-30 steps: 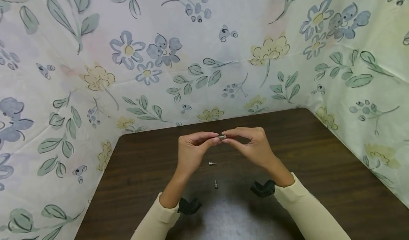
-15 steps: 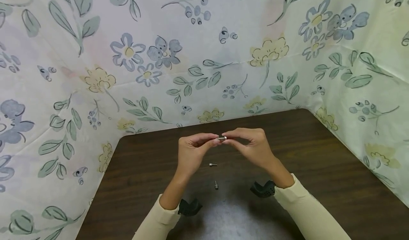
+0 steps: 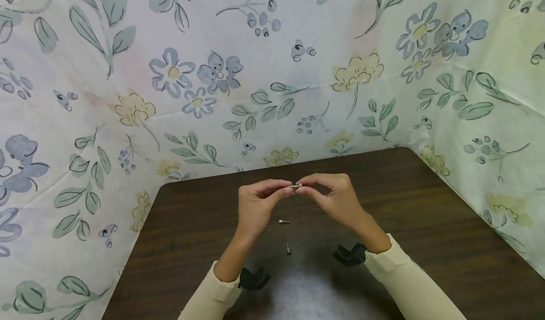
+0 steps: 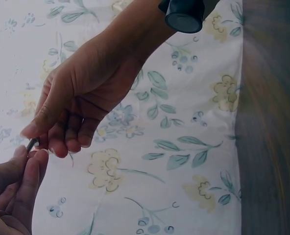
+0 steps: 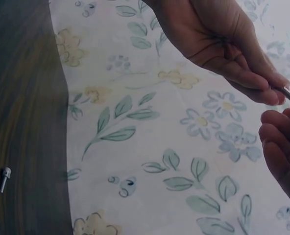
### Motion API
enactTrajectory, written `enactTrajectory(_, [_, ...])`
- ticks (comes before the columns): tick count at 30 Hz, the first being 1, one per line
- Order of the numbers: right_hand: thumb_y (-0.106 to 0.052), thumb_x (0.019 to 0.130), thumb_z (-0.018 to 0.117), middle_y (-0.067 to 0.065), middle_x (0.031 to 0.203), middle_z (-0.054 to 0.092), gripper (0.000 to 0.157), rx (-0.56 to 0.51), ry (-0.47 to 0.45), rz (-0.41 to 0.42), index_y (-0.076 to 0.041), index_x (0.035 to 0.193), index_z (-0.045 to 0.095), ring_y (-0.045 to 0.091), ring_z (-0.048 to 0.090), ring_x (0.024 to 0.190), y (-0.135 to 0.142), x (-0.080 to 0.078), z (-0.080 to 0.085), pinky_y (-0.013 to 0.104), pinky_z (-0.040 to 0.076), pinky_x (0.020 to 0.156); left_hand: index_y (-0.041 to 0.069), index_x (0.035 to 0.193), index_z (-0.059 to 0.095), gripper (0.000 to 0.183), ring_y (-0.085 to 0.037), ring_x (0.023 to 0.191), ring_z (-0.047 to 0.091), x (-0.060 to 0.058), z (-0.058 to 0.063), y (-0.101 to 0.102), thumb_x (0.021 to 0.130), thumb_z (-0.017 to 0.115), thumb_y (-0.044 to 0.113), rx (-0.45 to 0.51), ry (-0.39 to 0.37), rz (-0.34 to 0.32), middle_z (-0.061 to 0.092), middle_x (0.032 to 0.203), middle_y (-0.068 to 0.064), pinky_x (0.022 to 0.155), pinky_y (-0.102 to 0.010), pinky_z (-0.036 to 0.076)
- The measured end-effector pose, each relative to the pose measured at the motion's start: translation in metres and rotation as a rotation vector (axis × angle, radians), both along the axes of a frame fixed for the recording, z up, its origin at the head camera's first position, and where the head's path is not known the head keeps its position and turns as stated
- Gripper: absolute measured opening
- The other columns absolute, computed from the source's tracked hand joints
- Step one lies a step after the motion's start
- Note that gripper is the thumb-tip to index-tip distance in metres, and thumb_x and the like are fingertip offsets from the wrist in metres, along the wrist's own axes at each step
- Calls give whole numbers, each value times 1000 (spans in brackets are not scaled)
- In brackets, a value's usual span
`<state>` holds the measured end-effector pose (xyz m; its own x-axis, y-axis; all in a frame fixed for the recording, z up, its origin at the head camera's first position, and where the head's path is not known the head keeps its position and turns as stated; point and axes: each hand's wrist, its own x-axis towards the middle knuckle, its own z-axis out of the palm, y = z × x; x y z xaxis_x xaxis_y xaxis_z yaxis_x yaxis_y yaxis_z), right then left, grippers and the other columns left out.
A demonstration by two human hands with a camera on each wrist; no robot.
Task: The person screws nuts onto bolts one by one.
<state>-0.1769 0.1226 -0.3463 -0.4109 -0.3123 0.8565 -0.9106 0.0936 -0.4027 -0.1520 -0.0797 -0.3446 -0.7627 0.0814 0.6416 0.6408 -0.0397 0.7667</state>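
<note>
My left hand (image 3: 254, 208) and right hand (image 3: 338, 198) meet above the table, both pinching one small metal bolt (image 3: 294, 186) between thumb and fingertips. It lies roughly level, its head on the right-hand side and its left end hidden by the left fingertips. The left wrist view has the right hand (image 4: 93, 83) above and the left hand (image 4: 15, 188) at lower left, the bolt (image 4: 32, 144) between them. From the right wrist, the left hand (image 5: 226, 46) is at top and the right hand (image 5: 284, 142) at the edge. Whether a nut sits on the bolt cannot be seen.
Two more bolts lie on the dark wooden table (image 3: 204, 235): one sideways (image 3: 284, 221) below the hands, and one nearer bolt (image 3: 288, 249) with its head toward me. A floral cloth (image 3: 272, 64) hangs behind the table and along its sides.
The hands keep their pinch on the bolt, with only slight finger shifts around it. The whole view has slid slightly downward; the two bolts on the table lie as before.
</note>
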Motion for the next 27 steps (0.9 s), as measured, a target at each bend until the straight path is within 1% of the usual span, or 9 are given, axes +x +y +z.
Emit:
enactTrajectory(7, [1,84,81,0,90,77,17,17,-43,-13,-8,97,77,11,73,80,1,1,0,22,59,74,-2,95,79,10,-22,77,76,0,-2,1,84,79,-3,-19,25,18,77,88,-14,71,-36,64])
enactTrajectory(9, [-1,86,80,-1,89,77,12,20,-52,-10,-8,96,77,10,73,79,1,1,-1,22,59,74,-2,94,79,10,-21,78,76,0,-3,2,84,79,-4,-23,35,18,77,89,-15,71,-36,64])
enactTrajectory(12, [-4,89,78,0,85,76,5,19,-63,0,-7,93,76,10,72,75,0,1,-1,22,59,72,-4,94,79,11,-22,78,76,0,-2,3,84,78,-6,-19,61,4,77,89,-16,72,-36,64])
enactTrajectory(14, [-3,90,76,1,82,75,4,18,-75,7,-7,91,75,10,71,72,0,1,-1,21,58,70,-4,94,78,11,-23,79,76,0,-1,3,84,78,-7,-16,77,-6,76,89,-17,72,-37,64])
enactTrajectory(17, [-1,91,75,1,75,72,11,18,-91,8,-10,86,74,9,68,68,-1,1,-1,21,57,66,-5,94,78,11,-23,79,76,1,-1,4,84,77,-8,-16,91,-21,76,89,-17,72,-38,64])
enactTrajectory(19, [-1,93,72,-2,71,68,15,18,-100,7,-13,83,72,8,64,64,-2,2,-1,22,55,62,-5,94,78,11,-24,79,76,1,-1,4,83,77,-9,-17,93,-29,76,89,-17,72,-38,64])
enactTrajectory(23, [-4,97,67,-8,64,59,26,10,-117,-6,-16,74,66,6,54,56,-4,3,-3,21,48,54,-5,94,78,11,-25,79,76,0,-3,4,83,78,-8,-17,97,-39,77,89,-16,71,-40,64])
enactTrajectory(27, [-2,98,63,-10,58,53,36,-9,-137,-36,-17,66,60,5,48,51,-7,3,-5,22,42,48,-3,94,78,11,-25,79,76,1,-4,5,83,79,-7,-21,93,-36,77,89,-14,71,-41,64])
